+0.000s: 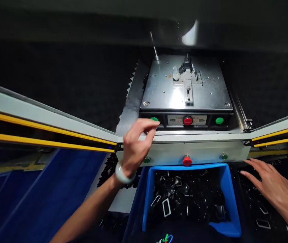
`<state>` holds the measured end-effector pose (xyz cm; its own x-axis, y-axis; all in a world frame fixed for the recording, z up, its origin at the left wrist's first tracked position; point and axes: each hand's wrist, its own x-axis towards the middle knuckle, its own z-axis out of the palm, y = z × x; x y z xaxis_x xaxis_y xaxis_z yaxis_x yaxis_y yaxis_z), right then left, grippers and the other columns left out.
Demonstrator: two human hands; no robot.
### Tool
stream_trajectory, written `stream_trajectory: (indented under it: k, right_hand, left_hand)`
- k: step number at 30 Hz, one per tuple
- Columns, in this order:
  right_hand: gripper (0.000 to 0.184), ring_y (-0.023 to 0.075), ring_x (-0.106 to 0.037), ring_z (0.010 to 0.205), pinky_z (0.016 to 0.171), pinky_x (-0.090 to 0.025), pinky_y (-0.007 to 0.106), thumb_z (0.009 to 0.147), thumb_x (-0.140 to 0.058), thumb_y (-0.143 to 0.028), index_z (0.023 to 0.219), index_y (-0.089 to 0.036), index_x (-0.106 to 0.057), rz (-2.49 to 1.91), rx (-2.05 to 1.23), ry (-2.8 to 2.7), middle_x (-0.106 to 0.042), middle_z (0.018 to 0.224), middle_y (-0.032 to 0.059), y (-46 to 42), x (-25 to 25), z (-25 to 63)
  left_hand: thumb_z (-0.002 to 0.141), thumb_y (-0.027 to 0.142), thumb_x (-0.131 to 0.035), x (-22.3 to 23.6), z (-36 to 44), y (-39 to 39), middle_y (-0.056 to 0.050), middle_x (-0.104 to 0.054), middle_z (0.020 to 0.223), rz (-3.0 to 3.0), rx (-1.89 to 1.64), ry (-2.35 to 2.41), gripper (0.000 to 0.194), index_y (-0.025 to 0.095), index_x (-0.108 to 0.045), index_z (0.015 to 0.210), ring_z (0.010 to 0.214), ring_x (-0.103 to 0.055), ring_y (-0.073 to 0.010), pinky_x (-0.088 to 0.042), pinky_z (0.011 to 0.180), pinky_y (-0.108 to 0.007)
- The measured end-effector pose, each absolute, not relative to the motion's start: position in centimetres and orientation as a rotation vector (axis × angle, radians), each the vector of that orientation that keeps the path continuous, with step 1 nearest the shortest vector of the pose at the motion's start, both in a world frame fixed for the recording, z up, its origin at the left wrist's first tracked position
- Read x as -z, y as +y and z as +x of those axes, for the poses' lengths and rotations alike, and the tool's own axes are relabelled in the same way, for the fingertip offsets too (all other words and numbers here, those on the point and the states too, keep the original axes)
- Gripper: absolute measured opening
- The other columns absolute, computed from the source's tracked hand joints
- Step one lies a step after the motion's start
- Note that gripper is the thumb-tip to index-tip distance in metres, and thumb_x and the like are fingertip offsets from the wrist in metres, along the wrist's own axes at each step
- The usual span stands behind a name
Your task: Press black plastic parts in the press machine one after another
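My left hand (138, 141), with a pale bangle (125, 173) on its wrist, hangs before the machine's left green button (154, 119). Its fingers bend toward the right, a small gap separates them from the thumb, and no object shows in it. On the right, my right hand (270, 182) hovers with fingers spread and nothing in it, near the front panel's right end. Behind the buttons, a metal plate (164, 87) carries a fixture (188, 76) with a black ribbed part (184, 68) and a clear piece (176, 73) on it.
A blue bin (147, 195) full of black glossy parts stands below the front panel (209, 148). Red buttons (187, 120) sit mid-panel, with another green button (219, 120) at right. Yellow-edged bars (45, 140) flank the opening. A thin metal rod (155, 50) rises from the plate.
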<state>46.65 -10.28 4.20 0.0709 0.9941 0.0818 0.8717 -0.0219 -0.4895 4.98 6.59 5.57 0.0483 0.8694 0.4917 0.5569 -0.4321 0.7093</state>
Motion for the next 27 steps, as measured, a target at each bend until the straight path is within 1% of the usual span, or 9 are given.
stream_trajectory:
  k: [3, 7, 10, 15, 18, 20, 22, 23, 27]
  right_hand:
    - [0.037, 0.0301, -0.070, 0.106, 0.078, -0.054, 0.040, 0.098, -0.059, -0.059, 0.122, -0.033, -0.073, -2.068, -0.475, -1.947, -0.075, 0.120, 0.0051, -7.5, -3.0, 43.6]
    - [0.029, 0.0223, -0.071, 0.079, 0.075, -0.054, 0.038, 0.099, -0.058, -0.048, 0.106, -0.022, -0.070, -2.034, -0.608, -1.911, -0.074, 0.108, 0.0086, -4.5, -1.2, 42.3]
    - [0.023, 0.0207, -0.069, 0.076, 0.073, -0.054, 0.036, 0.095, -0.064, -0.044, 0.100, -0.021, -0.065, -1.989, -0.649, -1.870, -0.073, 0.101, 0.0081, -3.7, -0.1, 42.8]
    - [0.013, 0.0216, -0.066, 0.081, 0.076, -0.051, 0.036, 0.096, -0.062, -0.034, 0.095, -0.021, -0.062, -2.019, -0.425, -1.814, -0.071, 0.097, 0.0079, -4.3, 0.9, 42.4]
    - [0.019, 0.0247, -0.066, 0.093, 0.078, -0.049, 0.036, 0.102, -0.055, -0.036, 0.105, -0.020, -0.064, -2.031, -0.189, -1.884, -0.070, 0.107, 0.0115, -6.0, 1.1, 40.8]
    - [0.025, 0.0228, -0.067, 0.090, 0.074, -0.047, 0.033, 0.105, -0.052, -0.041, 0.107, -0.020, -0.065, -2.045, -0.140, -1.919, -0.070, 0.107, 0.0107, -7.7, 1.4, 39.1]
    - [0.027, 0.0187, -0.067, 0.079, 0.065, -0.043, 0.030, 0.106, -0.052, -0.044, 0.105, -0.021, -0.067, -2.095, -0.318, -1.980, -0.072, 0.101, 0.0065, -9.4, 2.1, 37.2]
    - [0.027, 0.0178, -0.067, 0.075, 0.061, -0.040, 0.030, 0.106, -0.053, -0.044, 0.102, -0.022, -0.068, -2.142, -0.449, -2.029, -0.073, 0.098, 0.0051, -10.1, 2.6, 36.2]
    - [0.029, 0.0234, -0.073, 0.082, 0.058, -0.037, 0.030, 0.106, -0.055, -0.044, 0.103, -0.019, -0.070, -2.293, -0.805, -2.241, -0.076, 0.097, 0.0090, -11.3, 4.7, 32.8]
  left_hand:
    - [0.101, 0.029, -0.061, -1.6, 1.1, 0.4, -0.005, -0.071, 0.100, 1.984, -1.097, 1.607, 0.017, 0.021, -0.076, 0.105, 0.080, -0.065, -0.0161, -0.053, 0.072, -0.030]
    - [0.092, 0.042, -0.073, 1.8, -2.5, -1.0, -0.011, -0.057, 0.126, 2.022, -0.756, 1.645, 0.033, 0.022, -0.074, 0.119, 0.084, -0.062, -0.0187, -0.057, 0.078, -0.035]
    - [0.091, 0.042, -0.073, 2.4, -3.9, -0.1, -0.011, -0.053, 0.128, 2.048, -0.616, 1.597, 0.035, 0.024, -0.073, 0.122, 0.084, -0.061, -0.0192, -0.057, 0.079, -0.036]
    - [0.093, 0.035, -0.071, 2.3, -3.0, -0.3, -0.010, -0.054, 0.127, 2.110, -0.581, 1.761, 0.033, 0.026, -0.070, 0.125, 0.082, -0.060, -0.0187, -0.055, 0.089, -0.039]
    - [0.096, 0.031, -0.067, 1.9, -1.0, -2.1, -0.012, -0.054, 0.132, 2.102, -0.712, 1.869, 0.032, 0.022, -0.068, 0.127, 0.090, -0.063, -0.0210, -0.053, 0.097, -0.041]
    - [0.099, 0.030, -0.064, 1.1, 0.7, -3.9, -0.011, -0.060, 0.123, 2.113, -0.747, 1.871, 0.023, 0.020, -0.068, 0.120, 0.099, -0.065, -0.0234, -0.052, 0.095, -0.039]
    - [0.104, 0.029, -0.059, 0.2, 2.4, -5.9, -0.007, -0.068, 0.108, 2.173, -0.617, 1.782, 0.014, 0.021, -0.069, 0.107, 0.098, -0.066, -0.0224, -0.050, 0.087, -0.034]
    - [0.105, 0.029, -0.056, -0.2, 3.3, -6.8, -0.005, -0.070, 0.102, 2.211, -0.496, 1.739, 0.015, 0.021, -0.069, 0.103, 0.093, -0.067, -0.0212, -0.048, 0.083, -0.032]
    - [0.106, 0.042, -0.056, -0.4, 6.1, -9.3, -0.007, -0.075, 0.095, 2.255, 0.059, 1.783, 0.027, 0.019, -0.070, 0.108, 0.079, -0.068, -0.0232, -0.043, 0.074, -0.034]
